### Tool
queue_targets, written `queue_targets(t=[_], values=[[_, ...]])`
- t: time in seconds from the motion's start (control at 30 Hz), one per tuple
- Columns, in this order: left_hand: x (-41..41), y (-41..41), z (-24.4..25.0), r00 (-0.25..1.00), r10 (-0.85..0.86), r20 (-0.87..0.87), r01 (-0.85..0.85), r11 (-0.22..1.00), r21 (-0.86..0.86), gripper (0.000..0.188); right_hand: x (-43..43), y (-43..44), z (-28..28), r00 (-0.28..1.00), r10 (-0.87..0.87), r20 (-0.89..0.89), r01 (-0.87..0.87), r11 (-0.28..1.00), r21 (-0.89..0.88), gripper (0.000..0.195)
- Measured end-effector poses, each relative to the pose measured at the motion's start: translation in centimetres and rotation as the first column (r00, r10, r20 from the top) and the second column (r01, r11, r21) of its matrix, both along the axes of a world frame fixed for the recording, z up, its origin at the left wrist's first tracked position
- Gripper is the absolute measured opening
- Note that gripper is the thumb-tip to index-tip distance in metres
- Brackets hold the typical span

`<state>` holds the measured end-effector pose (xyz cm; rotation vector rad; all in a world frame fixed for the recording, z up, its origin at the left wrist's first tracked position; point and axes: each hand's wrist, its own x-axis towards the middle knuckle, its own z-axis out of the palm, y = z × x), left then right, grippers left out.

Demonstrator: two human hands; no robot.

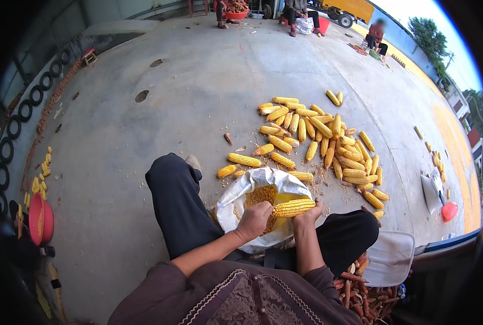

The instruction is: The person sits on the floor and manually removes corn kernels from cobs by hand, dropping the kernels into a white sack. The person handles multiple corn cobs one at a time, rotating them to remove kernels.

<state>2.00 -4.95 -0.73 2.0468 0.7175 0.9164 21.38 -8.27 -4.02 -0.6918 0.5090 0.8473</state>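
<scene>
A yellow ear of corn (293, 208) lies level above the mouth of a white woven sack (229, 203). My right hand (310, 213) grips its right end from below. At its left end is my left hand (255, 221), with fingers curled against the tip; whether it holds the cob or a tool is hidden. Loose corn kernels (261, 196) fill part of the sack, which stands between my knees with its rim rolled open. Just beyond the sack, whole ears of corn (320, 126) are heaped on the concrete floor.
Bare reddish cobs (357, 298) are piled by my right knee, beside a white plastic tray (390, 258). A red basin (41, 219) stands at far left near another person's hand. Several people sit at the far side. Tyres (14, 126) line the left wall.
</scene>
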Motion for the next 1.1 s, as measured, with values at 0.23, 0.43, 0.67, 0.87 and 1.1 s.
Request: queue_targets(t=[0.23, 0.43, 0.67, 0.87, 1.1], values=[[-0.1, -0.6, 0.8, 1.000, -0.027, -0.010, 0.026, 0.993, -0.114, 0.014, 1.0, 0.1, -1.9, 1.000, 0.007, -0.015, -0.006, 0.996, 0.091, 0.055], [-0.3, -0.9, 1.5, 1.000, -0.028, 0.005, 0.028, 0.999, 0.022, 0.017, 0.5, 0.4, -1.1, 0.999, -0.026, -0.027, 0.028, 0.995, 0.091, 0.057], [0.3, -1.1, 1.6, 0.995, 0.082, -0.055, -0.082, 0.997, 0.008, 0.015, 0.0, 0.2, -1.5, 0.999, -0.044, -0.022, 0.047, 0.989, 0.141, 0.058], [0.6, -1.6, 2.4, 0.992, 0.115, -0.054, -0.122, 0.980, -0.156, 0.023, 0.1, 0.1, -0.6, 0.996, -0.091, -0.005, 0.091, 0.985, 0.144, 0.054], [0.8, -0.3, 1.4, 0.990, 0.138, -0.038, -0.143, 0.938, -0.315, 0.026, -0.1, 0.7, -0.4, 0.995, -0.095, -0.026, 0.098, 0.968, 0.232, 0.054]])
